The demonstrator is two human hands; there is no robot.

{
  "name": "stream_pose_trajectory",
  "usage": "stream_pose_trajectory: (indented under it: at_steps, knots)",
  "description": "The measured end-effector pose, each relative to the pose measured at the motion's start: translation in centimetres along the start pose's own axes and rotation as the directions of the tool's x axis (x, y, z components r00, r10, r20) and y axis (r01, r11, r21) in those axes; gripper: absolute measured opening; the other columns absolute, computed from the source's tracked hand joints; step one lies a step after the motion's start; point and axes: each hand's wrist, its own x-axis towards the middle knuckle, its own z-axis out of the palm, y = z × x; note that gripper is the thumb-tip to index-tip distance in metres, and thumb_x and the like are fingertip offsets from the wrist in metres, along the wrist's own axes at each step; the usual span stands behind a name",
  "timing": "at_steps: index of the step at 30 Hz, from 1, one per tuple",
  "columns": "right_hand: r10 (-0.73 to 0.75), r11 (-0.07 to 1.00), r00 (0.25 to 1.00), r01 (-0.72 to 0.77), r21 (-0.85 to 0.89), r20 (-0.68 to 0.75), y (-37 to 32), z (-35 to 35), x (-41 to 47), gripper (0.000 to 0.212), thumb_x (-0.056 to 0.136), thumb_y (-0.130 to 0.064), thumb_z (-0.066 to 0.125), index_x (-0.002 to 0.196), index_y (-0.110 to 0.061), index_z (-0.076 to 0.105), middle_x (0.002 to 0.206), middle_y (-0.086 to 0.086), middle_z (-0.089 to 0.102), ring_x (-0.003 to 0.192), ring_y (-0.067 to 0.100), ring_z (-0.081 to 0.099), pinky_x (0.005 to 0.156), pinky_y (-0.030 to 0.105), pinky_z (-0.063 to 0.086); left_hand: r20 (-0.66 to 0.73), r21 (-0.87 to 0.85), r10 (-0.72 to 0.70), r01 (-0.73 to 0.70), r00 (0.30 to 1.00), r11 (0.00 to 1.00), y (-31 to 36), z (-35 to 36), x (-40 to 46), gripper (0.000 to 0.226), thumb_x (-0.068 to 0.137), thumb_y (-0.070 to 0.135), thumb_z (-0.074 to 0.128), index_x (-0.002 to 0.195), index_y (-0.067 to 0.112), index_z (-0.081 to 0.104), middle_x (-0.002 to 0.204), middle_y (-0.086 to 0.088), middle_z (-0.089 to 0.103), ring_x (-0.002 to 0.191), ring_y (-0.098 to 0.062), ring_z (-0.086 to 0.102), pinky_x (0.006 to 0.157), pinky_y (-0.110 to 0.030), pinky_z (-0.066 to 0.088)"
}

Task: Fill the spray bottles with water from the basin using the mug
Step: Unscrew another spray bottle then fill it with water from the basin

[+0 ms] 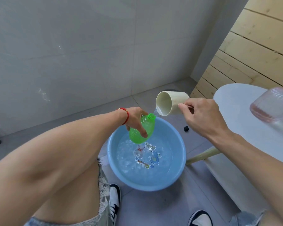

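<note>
Water pours in a thin stream from the cream mug [171,102] into the open neck of the green spray bottle [141,128], cap off. Left hand [135,119] grips the green bottle round its body, fingers curled, holding it tilted over the far rim of the blue basin [116,167]. Right hand [201,116] pinches the mug's handle, mug tipped on its side, mouth toward the bottle, some water visible at its lower lip. Basin sits on the grey floor [153,209], holds clear rippled water over a cartoon print on its bottom. Pink clear bottle [271,104] stands blurred at the near right edge of the white round table [235,103]; its fill level unclear. Small black object [186,128] lies on the floor just beyond the basin, beside the table.
</note>
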Motion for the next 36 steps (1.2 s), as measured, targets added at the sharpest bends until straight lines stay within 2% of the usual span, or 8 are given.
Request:
stream_pose_trajectory:
  at_steps: [3,5,7,10,15,19,24,36]
  knots:
    - [-0.024,1.0,1.0,0.024,-0.011,-0.016,-0.1,0.2,0.0,0.035,0.097,-0.025,0.061,0.067,-0.022,0.043,0.059,0.002,0.044,0.06,0.029,0.042,0.058,0.035,0.034,0.006,-0.005,-0.001,0.001,1.0,1.0,0.1,0.0,0.0,0.104,0.056,0.041,0.099,0.147,0.02,0.054,0.114,0.003,0.06,0.1,-0.025,0.071,0.067,-0.04,0.065]
    - [-0.034,0.999,0.999,0.033,-0.031,-0.026,-0.2,0.3,0.0,0.034,0.097,-0.024,0.061,0.066,-0.018,0.049,0.061,0.005,0.049,0.062,0.028,0.042,0.059,0.033,0.031,0.009,-0.009,-0.002,0.002,1.0,1.0,0.1,0.0,0.0,0.102,0.056,0.04,0.099,0.145,0.02,0.054,0.114,0.003,0.06,0.1,-0.025,0.07,0.067,-0.04,0.066]
    - [-0.042,0.998,0.999,0.041,-0.054,-0.033,-0.1,0.4,-0.1,0.033,0.096,-0.023,0.062,0.066,-0.011,0.057,0.062,0.009,0.055,0.063,0.03,0.046,0.058,0.034,0.033,0.013,-0.018,-0.003,0.004,1.0,1.0,0.1,0.1,0.0,0.1,0.056,0.039,0.099,0.144,0.02,0.056,0.113,0.004,0.061,0.1,-0.024,0.07,0.067,-0.041,0.066]
    - [-0.073,0.996,0.996,0.07,-0.062,-0.047,-0.4,0.4,-0.2,0.036,0.096,-0.019,0.063,0.063,-0.008,0.053,0.062,0.009,0.055,0.065,0.032,0.05,0.056,0.034,0.035,0.019,-0.023,-0.004,0.004,1.0,1.0,0.1,0.1,0.1,0.103,0.055,0.041,0.099,0.146,0.02,0.055,0.113,0.004,0.06,0.1,-0.025,0.07,0.066,-0.04,0.066]
    - [-0.131,0.989,0.988,0.125,-0.075,-0.078,-0.5,0.5,-0.1,0.032,0.095,-0.019,0.06,0.066,-0.008,0.058,0.066,0.011,0.06,0.071,0.034,0.057,0.063,0.044,0.05,0.021,-0.027,0.005,-0.004,1.0,1.0,0.1,0.1,0.1,0.102,0.054,0.041,0.099,0.144,0.021,0.056,0.111,0.003,0.062,0.098,-0.024,0.071,0.066,-0.04,0.065]
    - [-0.171,0.981,0.981,0.16,-0.111,-0.091,-0.4,0.7,-0.1,0.032,0.097,-0.021,0.057,0.067,-0.009,0.061,0.066,0.009,0.059,0.079,0.032,0.06,0.068,0.043,0.051,0.019,-0.043,0.013,-0.012,1.0,0.999,0.0,0.1,0.1,0.102,0.053,0.041,0.099,0.144,0.02,0.057,0.112,0.003,0.063,0.097,-0.024,0.072,0.067,-0.04,0.066]
    - [-0.289,0.941,0.952,0.263,-0.212,-0.102,-0.9,0.4,-0.2,0.028,0.097,-0.021,0.055,0.078,-0.006,0.068,0.076,0.008,0.069,0.097,0.033,0.064,0.079,0.041,0.056,0.01,-0.061,0.012,-0.012,1.0,0.998,-0.2,0.1,0.2,0.106,0.048,0.044,0.099,0.143,0.018,0.058,0.113,0.003,0.065,0.095,-0.024,0.073,0.067,-0.04,0.066]
    - [-0.424,0.845,0.904,0.376,-0.38,-0.05,-1.4,0.6,-0.4,0.03,0.102,-0.02,0.049,0.082,-0.004,0.064,0.077,0.013,0.064,0.107,0.041,0.063,0.074,0.047,0.057,0.004,-0.091,0.023,-0.022,1.0,0.996,0.0,-0.2,-0.2,0.095,0.053,0.04,0.1,0.138,0.018,0.061,0.109,0.003,0.068,0.095,-0.024,0.073,0.069,-0.04,0.066]
